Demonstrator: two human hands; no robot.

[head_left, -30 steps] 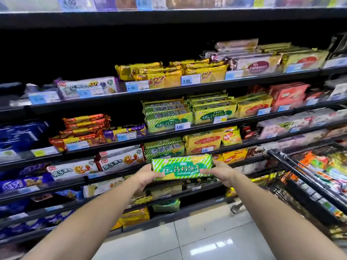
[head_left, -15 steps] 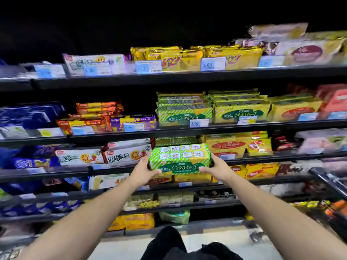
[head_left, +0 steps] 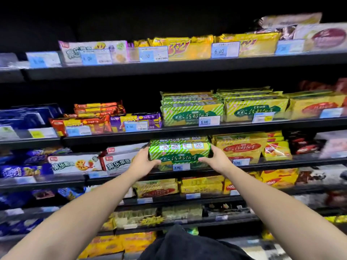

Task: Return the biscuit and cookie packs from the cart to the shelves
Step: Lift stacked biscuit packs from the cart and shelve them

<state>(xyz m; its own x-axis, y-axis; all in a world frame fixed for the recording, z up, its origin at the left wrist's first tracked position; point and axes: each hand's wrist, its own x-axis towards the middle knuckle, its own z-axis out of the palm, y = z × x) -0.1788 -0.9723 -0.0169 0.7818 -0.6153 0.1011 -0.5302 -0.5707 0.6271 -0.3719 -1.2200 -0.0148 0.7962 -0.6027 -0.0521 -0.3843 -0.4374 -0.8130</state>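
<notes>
Green-striped biscuit pack (head_left: 179,151), white panels on top.

Dim overall, top black; edges smeared, perhaps by motion; shelves (head_left: 234,127) bow outward.

The biscuit pack (head_left: 180,152) sits between left hand (head_left: 143,160) and right hand (head_left: 216,158), at the shelf (head_left: 262,167) front. Cookie boxes (head_left: 75,164) lie left of the hands, biscuit bags (head_left: 242,149) right.

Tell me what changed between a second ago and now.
The green biscuit pack moved forward to the shelf, now above the 6.00 price tag, beside the yellow packs. Left hand and right hand went with it, never letting go. The cart dropped out of view. Shelf stock looks unchanged.
</notes>
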